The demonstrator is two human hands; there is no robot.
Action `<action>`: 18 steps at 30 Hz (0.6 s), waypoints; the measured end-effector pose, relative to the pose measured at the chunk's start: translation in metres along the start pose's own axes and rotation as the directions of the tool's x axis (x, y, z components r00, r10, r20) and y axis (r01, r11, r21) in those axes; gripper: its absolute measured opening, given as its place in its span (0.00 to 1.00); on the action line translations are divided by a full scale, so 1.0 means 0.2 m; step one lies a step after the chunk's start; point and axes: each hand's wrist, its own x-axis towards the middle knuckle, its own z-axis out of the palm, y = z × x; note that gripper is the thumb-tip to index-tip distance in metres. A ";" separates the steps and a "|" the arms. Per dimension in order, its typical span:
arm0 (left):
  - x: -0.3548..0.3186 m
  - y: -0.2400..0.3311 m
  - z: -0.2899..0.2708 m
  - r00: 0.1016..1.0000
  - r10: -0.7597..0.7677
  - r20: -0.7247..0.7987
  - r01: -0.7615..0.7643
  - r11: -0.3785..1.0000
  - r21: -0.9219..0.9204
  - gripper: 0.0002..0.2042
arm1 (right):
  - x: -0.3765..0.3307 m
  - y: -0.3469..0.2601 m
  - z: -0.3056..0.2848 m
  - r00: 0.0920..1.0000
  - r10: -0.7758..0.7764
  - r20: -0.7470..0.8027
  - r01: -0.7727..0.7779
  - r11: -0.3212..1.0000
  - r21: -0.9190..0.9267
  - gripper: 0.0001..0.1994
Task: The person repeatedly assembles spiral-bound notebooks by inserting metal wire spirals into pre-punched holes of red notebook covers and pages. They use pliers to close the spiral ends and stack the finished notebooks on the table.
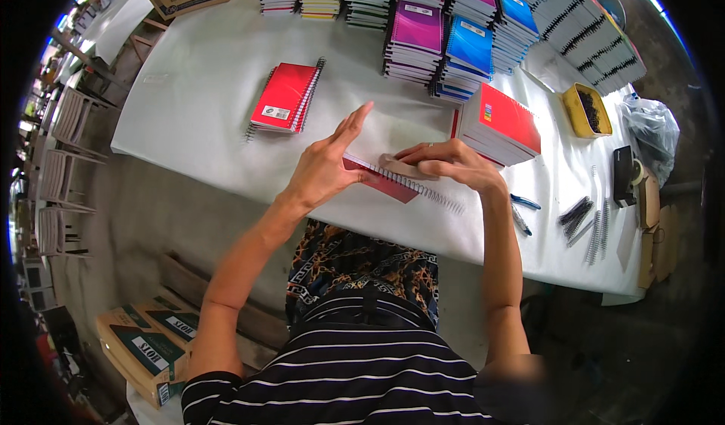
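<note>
Near the table's front edge, my left hand point(321, 166) steadies a red notebook point(391, 186), thumb over its cover and the other fingers stretched out beyond the bound edge. A metal spiral coil point(442, 197) runs along that edge, its loose end sticking out to the right. My right hand point(457, 162) is closed on a tan, curved piece point(404, 168) lying against the coil; I cannot make out its kind. To the left lies a small stack of red spiral notebooks point(283, 97). Just behind my right hand stands a taller stack of red-covered pads point(502, 127).
Stacks of purple notebooks point(415, 29) and blue notebooks point(470, 44) line the far side. At right are a yellow tub point(587, 112) of dark bits, a pen point(525, 201), loose coils point(596, 232), a tape dispenser point(624, 176) and a plastic bag point(651, 134). Cartons point(147, 342) sit at lower left.
</note>
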 end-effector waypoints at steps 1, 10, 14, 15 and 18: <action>-0.01 -0.03 0.01 0.999 -0.027 -0.025 0.025 0.997 -0.076 0.55 | 0.01 0.02 -0.01 1.000 0.008 -0.015 -0.008 1.000 -0.003 0.26; -0.10 -0.12 0.11 0.980 -0.173 -0.099 0.120 0.907 -0.404 0.53 | 0.06 0.02 0.04 0.985 -0.175 -0.009 0.163 0.897 0.410 0.27; -0.11 -0.12 0.10 0.985 -0.148 -0.089 0.109 0.932 -0.345 0.52 | 0.11 -0.02 0.06 0.992 0.123 -0.032 -0.125 0.986 -0.106 0.28; -0.11 -0.12 0.11 0.985 -0.146 -0.088 0.107 0.929 -0.353 0.52 | 0.11 -0.01 0.06 1.000 0.001 -0.024 0.000 0.999 0.034 0.27; -0.11 -0.11 0.11 0.986 -0.149 -0.081 0.109 0.922 -0.371 0.52 | 0.09 -0.03 0.08 0.996 -0.089 0.004 0.088 0.993 0.081 0.27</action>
